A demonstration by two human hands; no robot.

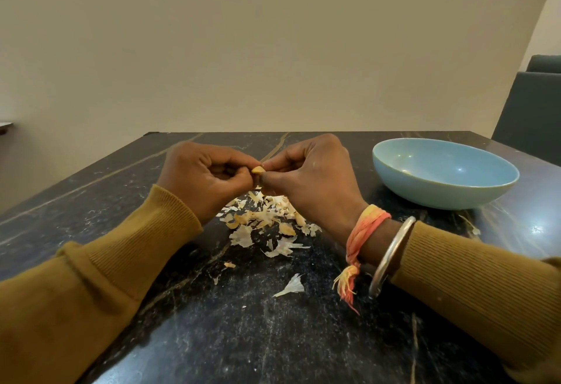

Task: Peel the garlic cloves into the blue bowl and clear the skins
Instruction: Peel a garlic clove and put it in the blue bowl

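Both hands are working right in the middle of the dark marble table [273, 338]. The left hand [209, 177] and right hand [309, 177] are both pinching the same little garlic clove [258, 169] between thumb and fingertips, with the other fingers curled in. The clove is sitting just above the pile of papery skins [264, 219], which is spreading out under the wrists. One loose skin flake [291, 286] is lying nearer the table's front edge. The blue bowl [440, 197] is sitting off to the right of the right hand, well apart from the clove. An orange thread band [364, 226] and a metal bangle [391, 256] are hanging on the right wrist.
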